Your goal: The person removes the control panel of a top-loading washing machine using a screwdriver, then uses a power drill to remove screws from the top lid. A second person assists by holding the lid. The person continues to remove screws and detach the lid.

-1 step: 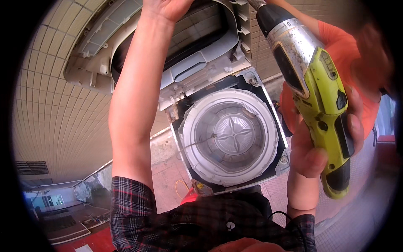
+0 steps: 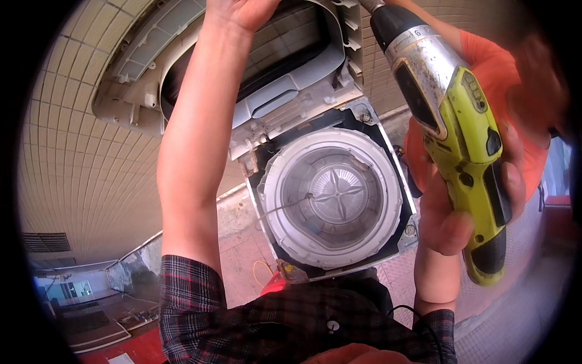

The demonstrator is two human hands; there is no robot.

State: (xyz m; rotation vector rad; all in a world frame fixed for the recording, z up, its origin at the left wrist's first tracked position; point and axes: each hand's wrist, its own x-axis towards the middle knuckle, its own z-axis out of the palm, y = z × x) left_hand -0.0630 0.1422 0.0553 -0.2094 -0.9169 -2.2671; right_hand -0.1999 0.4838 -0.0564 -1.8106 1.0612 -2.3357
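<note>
My right hand [image 2: 445, 221] is wrapped round the handle of a yellow-green and black cordless drill [image 2: 464, 121], held up close to the view with its silver collar and black chuck pointing up. The chuck's tip runs out at the top edge. My left hand [image 2: 245, 11] reaches up to the top edge, over the raised top cover [image 2: 267, 100] of a washing machine; its fingers are cut off. Below the cover stands the opened washing machine, its round tub ring [image 2: 273, 200] and ribbed drum bottom [image 2: 339, 194] exposed. A thin rod or cord [image 2: 282, 209] crosses the tub's left rim.
A person in an orange shirt [image 2: 485, 67] is close on the right, behind the drill, with one arm stretched toward the top. A tiled wall [image 2: 91, 164] rises at the left. Something red [image 2: 274, 283] and a yellow loop [image 2: 257, 270] lie by the machine's front left corner.
</note>
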